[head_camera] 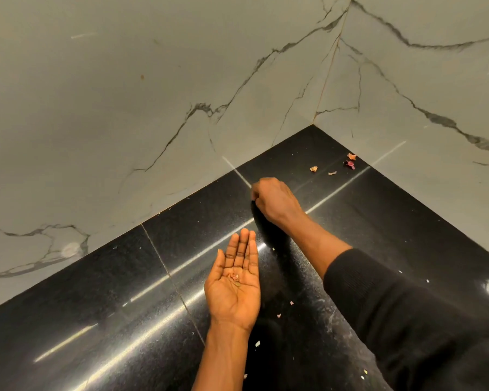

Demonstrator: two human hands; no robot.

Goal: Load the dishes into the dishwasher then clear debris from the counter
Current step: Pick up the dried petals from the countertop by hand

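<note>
Papery flakes (350, 164) on glossy black counter (96, 306)

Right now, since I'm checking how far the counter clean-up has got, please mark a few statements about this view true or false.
1. The left hand lies palm up with small bits in it. True.
2. The counter is white marble. False: it is glossy black; the pale veined surfaces are the walls.
3. Reddish peel scraps lie near the corner, beyond the right hand. True.
4. The right hand holds a sponge. False: no sponge shows; its fingers curl down toward the counter.
5. A dark sleeve covers the left forearm. False: that forearm is bare; the sleeve is on the right arm.
</note>
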